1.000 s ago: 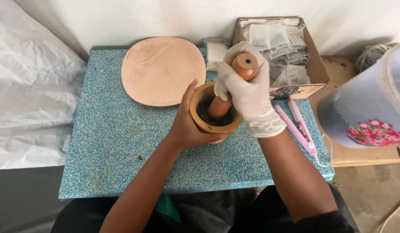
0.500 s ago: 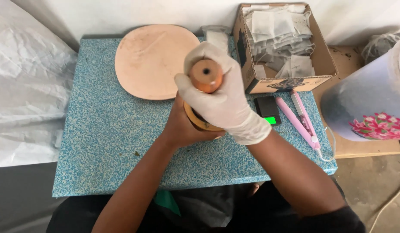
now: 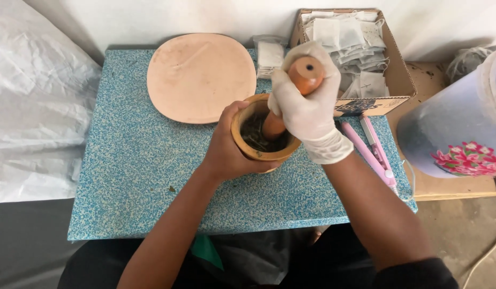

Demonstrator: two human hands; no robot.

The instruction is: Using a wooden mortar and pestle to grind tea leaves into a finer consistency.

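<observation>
Since half a second ago pestle [image 3: 291, 91] is back down in mortar [image 3: 264, 134], mid-table. Gloved right hand [image 3: 307, 109] fists the pestle; bare left hand [image 3: 229, 150] cups the mortar wall. Best: hold mortar steady, press and twist, short strokes.

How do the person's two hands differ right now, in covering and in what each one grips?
The right hand wears a white glove; the left hand is bare. The right hand wraps the wooden pestle near its top, tilted, its lower end down in the dark material; the left hand cups the wooden mortar from the side, thumb on its rim. The right hand sits higher, above the mortar; the left hand rests low on the blue speckled board. Both are closed in a firm grip.
</observation>
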